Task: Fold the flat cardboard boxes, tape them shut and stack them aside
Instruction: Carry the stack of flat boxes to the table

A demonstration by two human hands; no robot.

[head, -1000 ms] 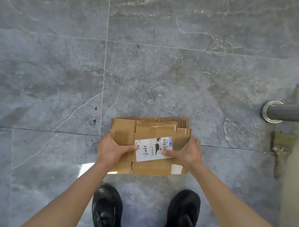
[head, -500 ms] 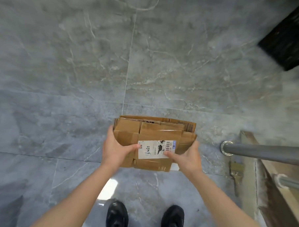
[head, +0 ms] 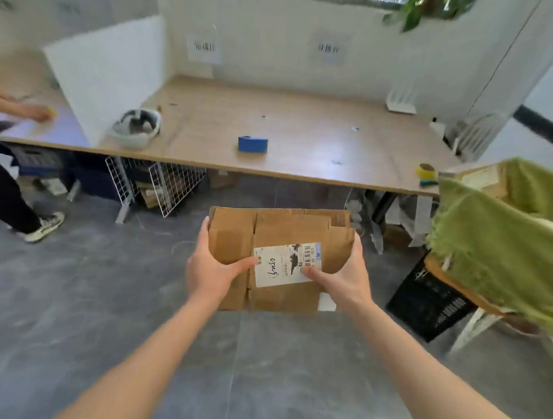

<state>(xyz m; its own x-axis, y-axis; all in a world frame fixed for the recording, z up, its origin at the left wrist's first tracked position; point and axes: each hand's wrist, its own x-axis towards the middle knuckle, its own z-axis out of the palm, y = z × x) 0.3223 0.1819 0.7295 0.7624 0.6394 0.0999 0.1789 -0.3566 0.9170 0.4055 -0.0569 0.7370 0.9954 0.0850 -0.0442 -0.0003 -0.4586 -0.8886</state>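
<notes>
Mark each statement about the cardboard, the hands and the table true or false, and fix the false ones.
1. Both hands grip the flat cardboard stack. True: left hand, right hand.
2. The stack lies on the table. False: it is held in the air in front of the table.
3. A blue tape roll sits on the table. True.
4. The white label faces the floor. False: it faces up, between the thumbs.
5. The yellow tape roll sits at the table's left end. False: right end.

Flattened cardboard boxes [head: 286,238], small brown stack, held level in air before desk's near edge. White shipping label [head: 287,264] on top face, barcode, handwritten scrawl. Flaps creased, old tape strips. Edges roughly aligned.
</notes>
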